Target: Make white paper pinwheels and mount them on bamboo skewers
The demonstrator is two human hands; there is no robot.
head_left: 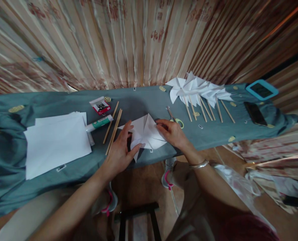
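Note:
A white paper pinwheel (145, 132) lies at the front of the cloth-covered table, its blades folded toward the middle. On its left side rests my left hand (121, 144), thumb and fingers spread apart, the thumb touching the paper. My right hand (172, 132) has its fingers curled together at the pinwheel's right edge, pinching the paper; the fingertips are partly hidden. Scissors (178, 122) with yellow-green handles lie just beyond the right hand. Several wooden sticks (115, 130) lie left of the pinwheel, close to my left hand.
A glue stick (100, 123) lies against a stack of white paper (58, 144) on the left. Behind it sits an opened small red box (100, 106). Several finished pinwheels on sticks (194, 88) overlap at the back right, near a phone (254, 113) and a blue-framed device (262, 89).

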